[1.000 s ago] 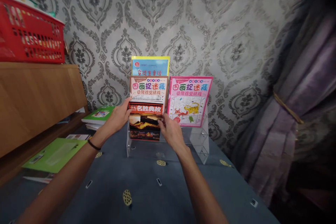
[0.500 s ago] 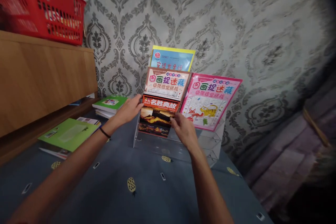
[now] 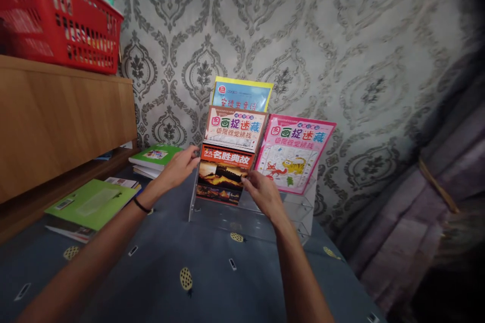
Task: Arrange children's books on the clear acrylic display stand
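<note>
A clear acrylic book rack [image 3: 223, 217] stands on the dark blue cloth and holds several books. At its front left is a red and black children's book [image 3: 223, 174] with a photo of a wall on the cover. My right hand [image 3: 263, 194] pinches its right edge, thumb on the front. The thumb and fingers of my left hand [image 3: 178, 166] are bent in at its left edge. Behind it rises a brown-edged picture-puzzle book [image 3: 233, 131], and behind that a blue and yellow book [image 3: 242, 93]. A pink picture-puzzle book [image 3: 295, 154] leans at the right.
Green books lie in two piles at the left, one nearer [image 3: 89, 204] and one farther [image 3: 155, 155]. A wooden cabinet [image 3: 68, 126] carries a red plastic basket [image 3: 83, 20]. Patterned wallpaper [image 3: 288, 50] is behind the rack, and a tied curtain [image 3: 413, 227] hangs at the right.
The view has shifted, so the rack and books appear slightly lower and farther left. My left thumb overlaps the red and black book's front less than before. My right hand stays at its right edge.
</note>
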Demonstrator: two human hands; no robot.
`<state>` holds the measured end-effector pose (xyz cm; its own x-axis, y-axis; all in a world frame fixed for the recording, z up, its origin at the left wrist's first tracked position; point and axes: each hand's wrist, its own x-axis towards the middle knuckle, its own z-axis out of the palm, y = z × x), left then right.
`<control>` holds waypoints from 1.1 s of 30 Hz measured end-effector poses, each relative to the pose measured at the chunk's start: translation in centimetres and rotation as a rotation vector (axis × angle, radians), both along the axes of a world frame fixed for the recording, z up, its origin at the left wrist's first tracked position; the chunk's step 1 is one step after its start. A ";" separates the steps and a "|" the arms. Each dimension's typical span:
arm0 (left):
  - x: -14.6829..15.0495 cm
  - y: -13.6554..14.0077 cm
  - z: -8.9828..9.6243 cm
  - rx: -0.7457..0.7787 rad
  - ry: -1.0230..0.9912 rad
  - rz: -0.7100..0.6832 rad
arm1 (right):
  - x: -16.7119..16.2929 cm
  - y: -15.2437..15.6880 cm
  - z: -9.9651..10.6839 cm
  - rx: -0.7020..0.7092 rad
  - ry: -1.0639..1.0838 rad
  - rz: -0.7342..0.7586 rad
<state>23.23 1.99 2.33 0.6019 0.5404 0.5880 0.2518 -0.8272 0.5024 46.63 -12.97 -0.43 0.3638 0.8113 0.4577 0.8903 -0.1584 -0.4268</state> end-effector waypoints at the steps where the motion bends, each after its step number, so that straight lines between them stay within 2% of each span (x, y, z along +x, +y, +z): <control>1: 0.0 0.0 -0.1 0.001 -0.005 0.000 | 0.0 0.0 0.0 0.007 0.001 -0.003; 12: -0.8 -0.8 -1.4 -0.034 -0.057 0.049 | -0.5 -1.0 1.0 0.063 0.043 -0.014; 16: -1.0 -1.1 -3.1 -0.084 -0.118 0.053 | -0.1 -1.1 1.1 0.061 0.045 0.001; 20: -1.0 -0.9 -5.6 -0.228 -0.204 0.055 | 0.2 -1.1 1.2 0.020 0.060 0.031; 23: -0.5 -0.4 -7.0 -0.357 -0.269 0.049 | -0.2 -0.9 0.9 0.008 0.055 -0.006; 25: -0.1 0.1 -7.4 -0.392 -0.301 0.042 | -0.7 -0.8 0.6 0.048 0.052 -0.042; 29: 0.9 0.6 -7.4 -0.319 -0.314 0.045 | -1.9 -0.6 -0.3 0.181 0.052 -0.109; 33: 1.4 0.5 -7.3 -0.246 -0.315 0.040 | -3.8 -1.0 -1.9 0.231 0.070 -0.158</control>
<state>24.61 2.49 -4.94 0.3886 0.7074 0.5904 0.0833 -0.6651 0.7421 42.87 -13.92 -2.30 0.5149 0.6188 0.5932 0.8292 -0.1842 -0.5277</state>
